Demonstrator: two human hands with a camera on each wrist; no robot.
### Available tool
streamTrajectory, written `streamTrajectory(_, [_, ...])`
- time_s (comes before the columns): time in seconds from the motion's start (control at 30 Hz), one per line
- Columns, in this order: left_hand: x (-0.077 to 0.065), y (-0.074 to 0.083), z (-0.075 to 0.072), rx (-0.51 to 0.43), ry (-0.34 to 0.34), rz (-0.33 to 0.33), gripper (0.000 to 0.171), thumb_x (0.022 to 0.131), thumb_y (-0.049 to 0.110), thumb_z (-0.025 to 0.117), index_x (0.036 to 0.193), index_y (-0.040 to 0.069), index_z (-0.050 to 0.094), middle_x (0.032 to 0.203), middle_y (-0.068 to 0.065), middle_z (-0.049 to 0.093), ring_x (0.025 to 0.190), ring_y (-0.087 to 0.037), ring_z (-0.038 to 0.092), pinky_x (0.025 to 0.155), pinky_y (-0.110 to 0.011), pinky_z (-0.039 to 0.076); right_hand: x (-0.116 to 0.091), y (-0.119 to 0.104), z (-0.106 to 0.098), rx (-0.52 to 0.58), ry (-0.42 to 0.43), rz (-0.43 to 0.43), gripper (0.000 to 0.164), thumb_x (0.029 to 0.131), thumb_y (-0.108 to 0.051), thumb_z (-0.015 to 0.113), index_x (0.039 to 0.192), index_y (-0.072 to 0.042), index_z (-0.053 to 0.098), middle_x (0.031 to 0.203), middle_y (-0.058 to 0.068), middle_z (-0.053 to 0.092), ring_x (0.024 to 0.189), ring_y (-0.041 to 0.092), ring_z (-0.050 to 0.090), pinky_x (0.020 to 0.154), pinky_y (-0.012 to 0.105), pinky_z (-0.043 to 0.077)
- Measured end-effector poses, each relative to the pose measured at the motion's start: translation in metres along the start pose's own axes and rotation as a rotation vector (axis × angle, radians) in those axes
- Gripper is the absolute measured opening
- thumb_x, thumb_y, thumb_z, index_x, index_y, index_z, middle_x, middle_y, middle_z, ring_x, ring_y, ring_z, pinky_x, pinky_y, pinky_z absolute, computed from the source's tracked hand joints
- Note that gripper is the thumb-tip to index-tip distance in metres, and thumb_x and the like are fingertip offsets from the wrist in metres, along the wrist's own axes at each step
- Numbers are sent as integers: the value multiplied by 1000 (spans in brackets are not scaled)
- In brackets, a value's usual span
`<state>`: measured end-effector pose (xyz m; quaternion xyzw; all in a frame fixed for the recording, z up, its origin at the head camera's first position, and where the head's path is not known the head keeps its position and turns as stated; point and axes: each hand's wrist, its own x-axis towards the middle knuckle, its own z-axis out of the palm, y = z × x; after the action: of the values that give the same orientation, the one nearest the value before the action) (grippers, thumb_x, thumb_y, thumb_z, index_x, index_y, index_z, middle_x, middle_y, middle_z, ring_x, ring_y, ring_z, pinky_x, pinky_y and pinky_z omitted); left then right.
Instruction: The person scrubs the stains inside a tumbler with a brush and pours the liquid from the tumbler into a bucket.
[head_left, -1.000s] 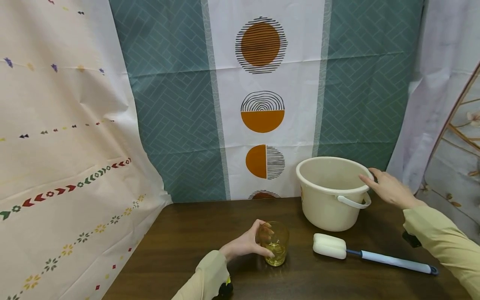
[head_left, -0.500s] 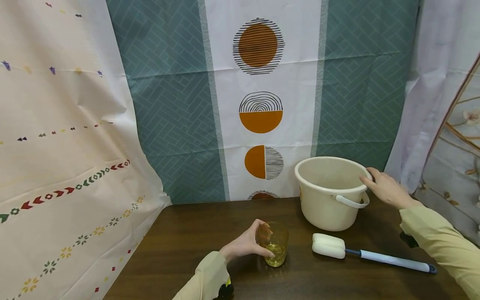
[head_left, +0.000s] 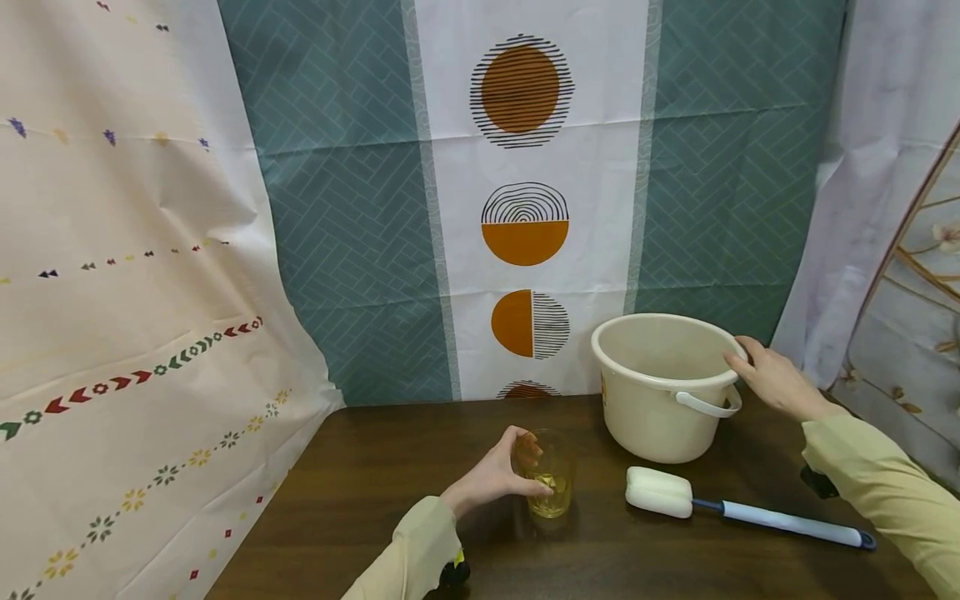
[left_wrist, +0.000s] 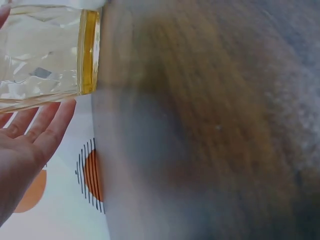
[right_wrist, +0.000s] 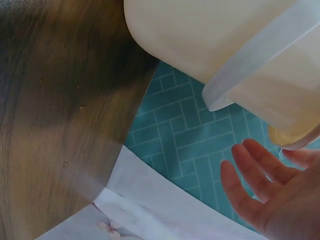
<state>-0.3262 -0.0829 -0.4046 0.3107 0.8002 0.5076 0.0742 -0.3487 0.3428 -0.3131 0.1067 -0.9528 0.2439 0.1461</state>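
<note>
My left hand (head_left: 495,473) grips an amber drinking glass (head_left: 561,467) from its left side, thumb in front and fingers behind. A little pale yellow liquid shows in the bottom of the upright glass. In the left wrist view the glass (left_wrist: 42,55) lies sideways across the upper left corner, its thick base toward the tabletop. My right hand (head_left: 783,379) holds the rim of a cream plastic bucket (head_left: 660,417), the thumb over the rim. Seen from the right wrist, the other fingers (right_wrist: 245,192) extend outside the bucket wall, below the rim.
A bottle brush with a white sponge head (head_left: 658,492) and pale blue handle (head_left: 787,521) lies in front of the bucket. The bucket's white carrying handle (head_left: 705,406) hangs down at its front. Patterned cloths (head_left: 352,208) enclose the dark wooden table (head_left: 360,500) at the back and sides.
My left hand has raised the glass slightly over the last half second, and its base sits higher in view. The right hand stays at the bucket's rim; bucket and brush have not moved.
</note>
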Motion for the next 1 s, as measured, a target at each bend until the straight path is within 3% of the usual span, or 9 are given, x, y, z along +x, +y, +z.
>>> streamTrajectory(0.57, [6, 17, -7, 33, 26, 58, 67, 70, 25, 78, 119, 8, 37, 111, -10, 50, 99, -25, 51, 79, -32, 42, -3, 0, 0, 39, -39, 18, 67, 98, -41, 26, 133, 14, 15, 122, 44, 30, 104, 57, 36, 78, 61, 32])
streamTrajectory(0.83, [16, 33, -11, 62, 98, 65, 66, 67, 25, 80, 117, 11, 39, 107, -5, 51, 90, -15, 54, 76, -32, 43, -2, 0, -1, 26, -60, 23, 69, 98, -43, 25, 134, 14, 13, 123, 44, 29, 106, 58, 34, 80, 63, 30])
streamTrajectory(1.0, [21, 46, -11, 80, 152, 55, 69, 65, 26, 81, 118, 11, 40, 109, -7, 51, 92, -19, 52, 76, -34, 42, -2, 0, -2, 17, -62, 21, 67, 98, -41, 26, 133, 14, 13, 123, 44, 29, 106, 58, 34, 79, 63, 31])
